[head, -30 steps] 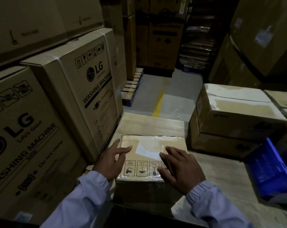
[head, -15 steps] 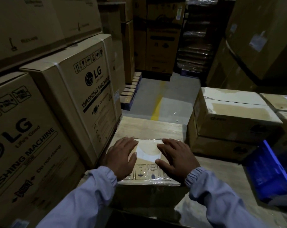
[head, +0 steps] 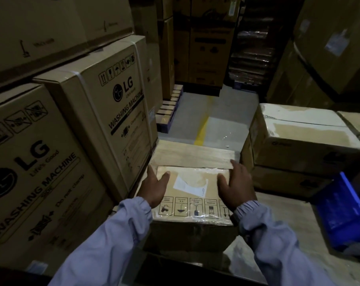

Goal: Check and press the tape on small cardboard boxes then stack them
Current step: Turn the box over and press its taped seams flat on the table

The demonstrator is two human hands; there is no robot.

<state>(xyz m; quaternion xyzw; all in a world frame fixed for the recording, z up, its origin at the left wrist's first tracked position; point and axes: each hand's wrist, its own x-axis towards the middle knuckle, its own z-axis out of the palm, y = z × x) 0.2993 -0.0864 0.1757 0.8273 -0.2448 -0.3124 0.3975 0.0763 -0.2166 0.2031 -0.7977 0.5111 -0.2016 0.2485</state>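
A small cardboard box (head: 192,195), wrapped in clear tape with a white label and a row of handling symbols on top, lies on a pale wooden surface (head: 191,151) in front of me. My left hand (head: 154,186) rests flat on the box's left top edge, fingers straight. On the right top edge lies my right hand (head: 235,186), fingers stretched toward the far corner. Two taped cardboard boxes (head: 302,139) stand stacked to the right.
Large washing machine cartons (head: 105,108) wall off the left side. A blue crate (head: 346,211) sits at the right. Beyond the surface runs a grey floor aisle (head: 216,120) with a yellow line, a pallet and more stacked cartons behind.
Both hands slid from the middle of the box top outward to its left and right edges, uncovering the white label.
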